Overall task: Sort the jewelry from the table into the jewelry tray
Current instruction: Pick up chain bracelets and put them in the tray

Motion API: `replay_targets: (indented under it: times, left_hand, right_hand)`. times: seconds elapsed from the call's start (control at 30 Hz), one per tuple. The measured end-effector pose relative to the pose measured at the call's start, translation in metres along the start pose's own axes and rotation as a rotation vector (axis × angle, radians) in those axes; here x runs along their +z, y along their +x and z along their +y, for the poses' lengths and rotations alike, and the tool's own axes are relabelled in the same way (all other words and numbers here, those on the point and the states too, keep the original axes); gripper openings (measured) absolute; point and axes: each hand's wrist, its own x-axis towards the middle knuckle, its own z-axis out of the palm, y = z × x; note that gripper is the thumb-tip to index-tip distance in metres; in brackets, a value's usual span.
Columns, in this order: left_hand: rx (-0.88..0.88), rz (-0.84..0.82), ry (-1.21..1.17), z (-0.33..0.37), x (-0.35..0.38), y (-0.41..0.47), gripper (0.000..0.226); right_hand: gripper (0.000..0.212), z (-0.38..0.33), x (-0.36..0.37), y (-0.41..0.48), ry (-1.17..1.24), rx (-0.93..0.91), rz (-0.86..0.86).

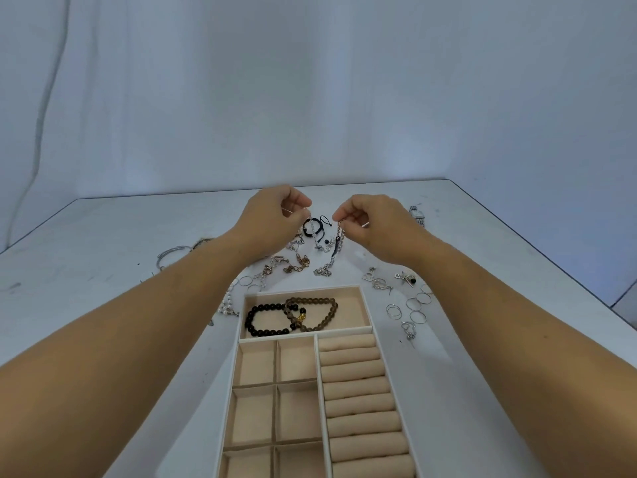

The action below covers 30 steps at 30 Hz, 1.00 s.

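Silver chains point(333, 258) hang pinched, one in the left grip point(275, 215), one in the right grip point(372, 225), above the pile point(296, 263) on the surface point(103, 253); tangled or not, I cannot tell. Lift slowly, tease apart, then lower beside the bracelets point(262, 308) in the tray point(366, 308).

A pale blue-grey fabric backdrop point(344, 81) hangs behind a flat white table point(103, 236) and fills the upper half of the view. A long curved crease point(44, 115) runs down its left side. Small dark scuffs point(13, 287) mark the tabletop's left part.
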Motion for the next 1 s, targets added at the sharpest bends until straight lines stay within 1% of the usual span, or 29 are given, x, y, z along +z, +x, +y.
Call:
replay_targets:
  times: [0.23,0.43,0.67,1.0]
  left_hand:
    - [0.034,0.032,-0.072,0.017,-0.011,-0.011,0.008]
    - [0.099,0.071,-0.071,0.038,-0.025,-0.028,0.008]
    - [0.127,0.116,-0.101,0.054,-0.040,-0.052,0.007]
    - [0.117,0.104,-0.130,0.059,-0.046,-0.073,0.008]
  right_hand:
    - [0.014,-0.017,-0.014,-0.007,0.040,-0.044,0.106]
    - [0.016,-0.040,-0.030,-0.019,-0.005,-0.096,0.157]
    - [0.017,-0.064,-0.039,-0.035,0.058,-0.121,0.283]
    - [0.018,-0.084,-0.043,-0.047,0.040,-0.166,0.329]
